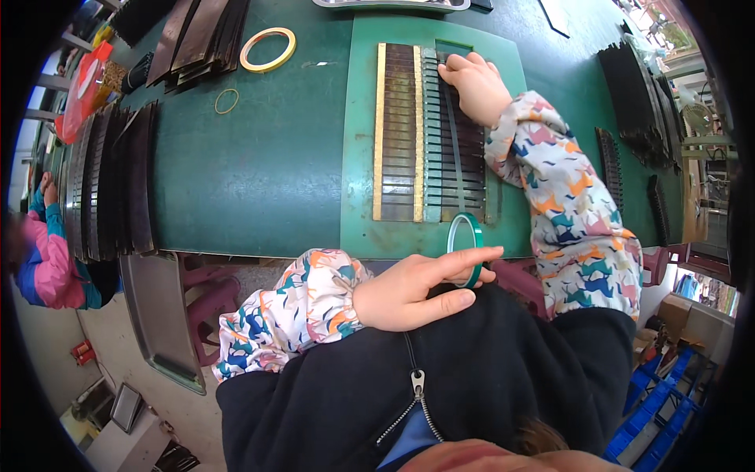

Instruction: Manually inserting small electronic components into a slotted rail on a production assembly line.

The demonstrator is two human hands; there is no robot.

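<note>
My left hand (407, 293) is near the table's front edge, closed around a roll of green tape (476, 226), its index finger and thumb stretched to the right. From the roll a narrow strip of tape (454, 145) runs away from me over a row of dark slotted strips (399, 134). At the far end of that tape, my right hand (478, 90) has its fingers curled down on it; the fingertips are partly hidden. Gold-coloured bands (381, 134) cross the strips on the left. Beneath them lies a light green board (358, 173).
A yellow tape roll (268, 50) and a thin ring (226, 101) lie on the green table (244, 181). Stacks of dark strips stand at left (110, 181) and right (637, 102). A metal tray (393, 5) sits at the far edge. Another person (55, 259) is at far left.
</note>
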